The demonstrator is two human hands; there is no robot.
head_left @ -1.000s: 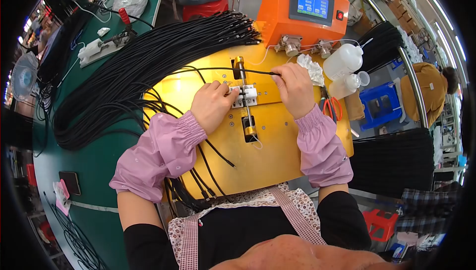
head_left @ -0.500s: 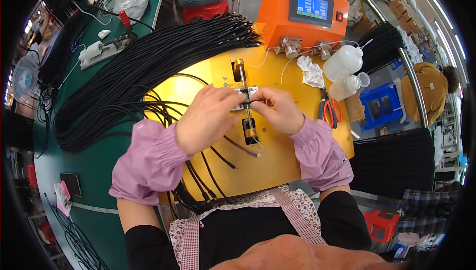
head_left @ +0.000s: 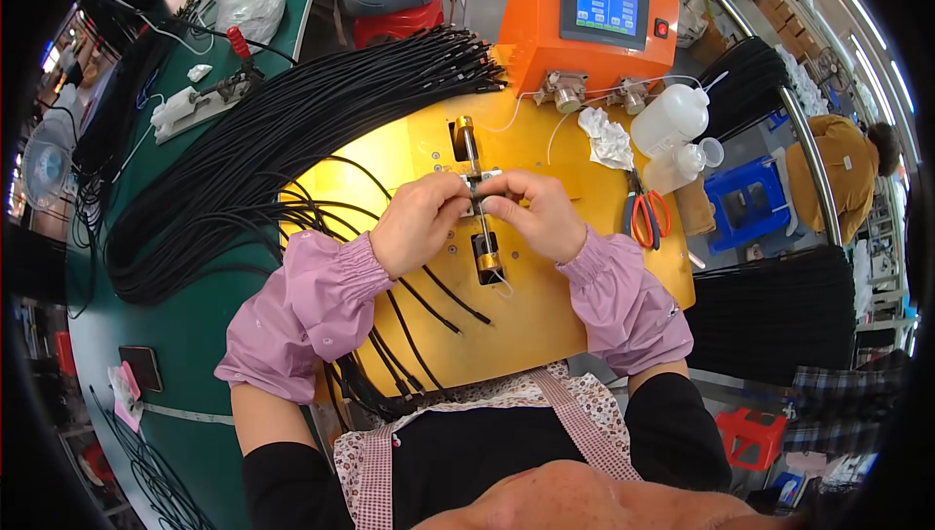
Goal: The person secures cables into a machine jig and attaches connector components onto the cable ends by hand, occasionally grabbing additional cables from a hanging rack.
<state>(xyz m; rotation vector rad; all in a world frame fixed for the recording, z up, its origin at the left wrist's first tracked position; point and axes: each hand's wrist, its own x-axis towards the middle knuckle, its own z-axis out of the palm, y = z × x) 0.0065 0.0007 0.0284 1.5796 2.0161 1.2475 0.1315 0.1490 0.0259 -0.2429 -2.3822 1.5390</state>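
Observation:
Both hands meet over the small metal fixture (head_left: 486,238) at the middle of the golden plate (head_left: 545,306). My left hand (head_left: 421,222) has its fingers pinched together at the fixture's left side; what lies between the fingertips is hidden. From the right, my right hand (head_left: 542,215) pinches at the same spot, its fingertips nearly touching the left ones, and its contents are also too small to make out. Loose black cables (head_left: 409,335) lie on the plate below my left hand. A thick bundle of black cables (head_left: 243,131) curves over the plate's upper left.
An orange machine (head_left: 538,33) with a screen stands behind the plate. White bottles (head_left: 669,121), crumpled tissue (head_left: 606,138) and red-handled cutters (head_left: 643,218) are at the right. On the green table (head_left: 195,335) lies a phone (head_left: 141,368). Other people sit behind and at the right.
My right hand has come left from the plate's right side, where it held a black cable end, to the fixture. A cable near my left hand has shifted.

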